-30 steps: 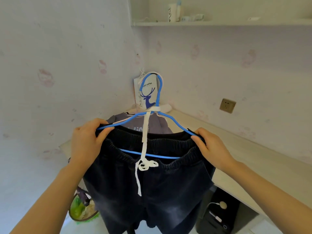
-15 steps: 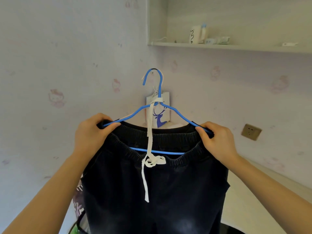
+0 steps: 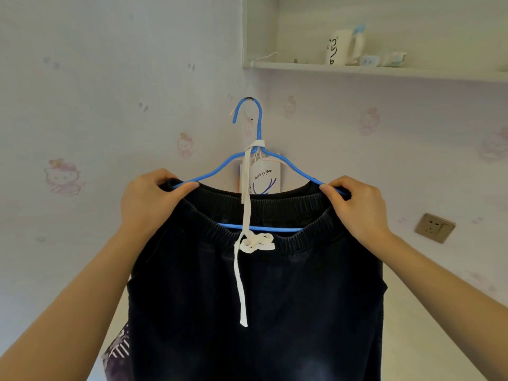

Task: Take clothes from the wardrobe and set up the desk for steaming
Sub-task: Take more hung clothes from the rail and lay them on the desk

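Dark denim shorts [image 3: 275, 292] with an elastic waistband and a white drawstring [image 3: 244, 259] hang on a blue wire hanger [image 3: 248, 160]. I hold them up in front of the wall corner. My left hand [image 3: 149, 200] grips the hanger's left end together with the waistband. My right hand [image 3: 357, 206] grips the right end the same way. The hanger's hook [image 3: 247, 108] sits at a small black wall hook in the corner. The drawstring is also tied round the hanger's neck.
A white paper coffee bag [image 3: 264, 178] hangs behind the hanger in the corner. A wall shelf [image 3: 384, 71] above right holds a white mug and small items. A wall socket [image 3: 435, 227] is at right. The desk top [image 3: 428, 339] shows at lower right, a patterned garment [image 3: 116, 356] at lower left.
Both hands have raised the hanger with the shorts, so its hook has gone from over the desk up to the wall hook in the corner. My view has tilted upward.
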A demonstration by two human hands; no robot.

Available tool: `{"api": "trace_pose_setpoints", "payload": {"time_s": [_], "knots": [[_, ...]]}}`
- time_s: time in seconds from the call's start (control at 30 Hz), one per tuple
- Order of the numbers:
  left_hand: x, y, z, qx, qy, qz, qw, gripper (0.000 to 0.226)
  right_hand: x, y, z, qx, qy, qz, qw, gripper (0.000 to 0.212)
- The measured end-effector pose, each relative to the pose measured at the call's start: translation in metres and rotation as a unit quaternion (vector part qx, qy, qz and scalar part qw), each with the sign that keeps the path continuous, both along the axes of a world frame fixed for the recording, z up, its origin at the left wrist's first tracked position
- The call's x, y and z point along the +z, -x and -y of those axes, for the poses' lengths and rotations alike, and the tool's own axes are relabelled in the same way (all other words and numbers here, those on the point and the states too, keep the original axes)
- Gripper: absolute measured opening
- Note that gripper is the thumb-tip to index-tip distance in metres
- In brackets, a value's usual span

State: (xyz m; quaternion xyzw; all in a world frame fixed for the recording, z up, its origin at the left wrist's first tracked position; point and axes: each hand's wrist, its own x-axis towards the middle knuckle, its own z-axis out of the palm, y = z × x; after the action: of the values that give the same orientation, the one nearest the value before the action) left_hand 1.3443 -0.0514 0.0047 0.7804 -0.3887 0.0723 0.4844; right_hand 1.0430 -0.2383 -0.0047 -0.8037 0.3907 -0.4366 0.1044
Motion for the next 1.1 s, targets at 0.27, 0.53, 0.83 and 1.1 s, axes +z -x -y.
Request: {"api": "trace_pose_setpoints", "payload": {"time_s": [0.27,0.53,0.83,1.1], "knots": [[-0.018,-0.054,0.079,-0.010,-0.049,-0.026,0.998,0.033,-0.023,-0.057,0.081,0.000,-0.035,-0.032,0.999,0.022],[-0.087,-0.105,0.160,-0.053,-0.136,-0.114,0.983,0.042,-0.109,-0.102,0.171,0.008,-0.102,-0.077,0.992,0.028],[-0.173,-0.141,0.201,-0.101,-0.226,-0.243,0.938,0.026,-0.209,-0.145,0.226,0.031,-0.168,-0.116,0.978,0.027],[-0.236,-0.168,0.174,-0.093,-0.184,-0.550,0.810,0.075,-0.266,-0.161,0.246,0.038,-0.200,-0.156,0.967,0.028]]}}
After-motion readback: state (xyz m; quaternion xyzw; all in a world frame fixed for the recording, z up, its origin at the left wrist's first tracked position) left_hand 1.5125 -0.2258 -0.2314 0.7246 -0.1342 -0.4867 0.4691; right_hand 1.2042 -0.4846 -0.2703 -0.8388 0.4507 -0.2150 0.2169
